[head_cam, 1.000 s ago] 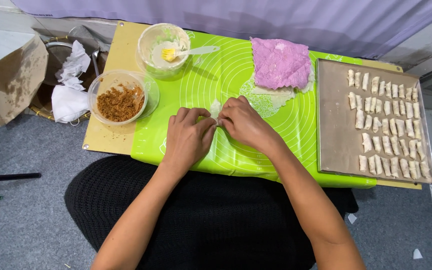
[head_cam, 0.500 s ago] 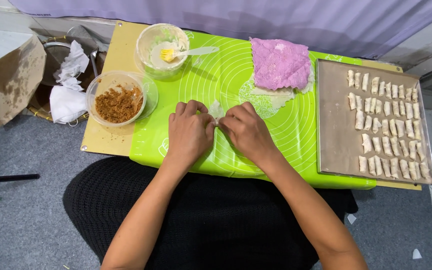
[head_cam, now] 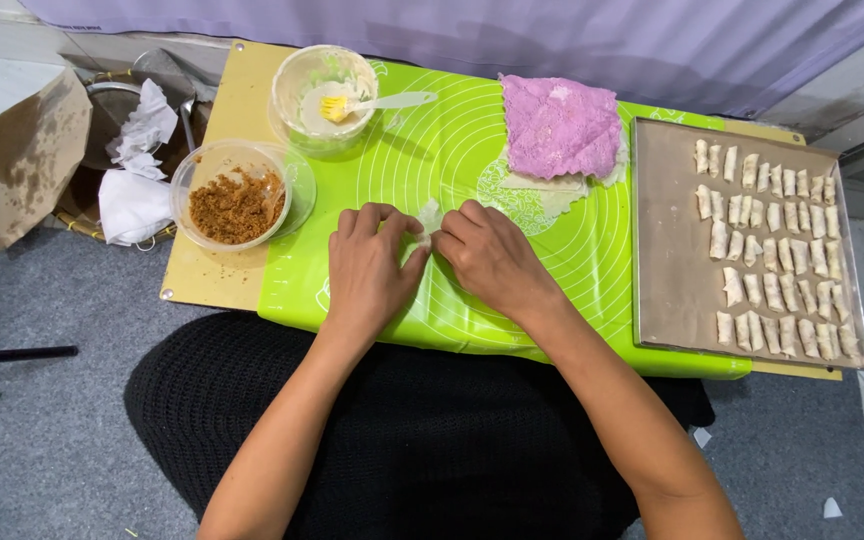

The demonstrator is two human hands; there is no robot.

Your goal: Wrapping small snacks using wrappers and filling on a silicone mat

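Change since earlier frames: both hands have shifted slightly toward the far edge of the counter (head_cam: 212, 290) and drawn closer together over the wrapper; nothing else on the counter has moved.

Left hand (head_cam: 370, 272): palm down on the green silicone mat (head_cam: 452, 150), fingers curled, fingertips pinching the left side of the small pale wrapper (head_cam: 429, 218).
Right hand (head_cam: 492, 255): palm down, fingers bent, closed on the wrapper's right side. The hands are nearly touching, the wrapper between them near the mat's middle; whether filling sits inside cannot be told.

Judgement: the tighter pinch suggests a roll being folded or sealed.

Near the counter's left edge: clear bowl of brown crumbly filling (head_cam: 237, 205).
Far left corner of the mat: clear bowl of pale paste with a yellow-bristled brush (head_cam: 337, 105).
Far edge, centre: pink cloth (head_cam: 560, 125) lying over a stack of thin wrappers (head_cam: 542, 190).
Right end: metal tray (head_cam: 672, 270) carrying rows of small finished rolls (head_cam: 767, 250).
Floor, left of the counter: crumpled white paper and a brown paper bag (head_cam: 17, 160).
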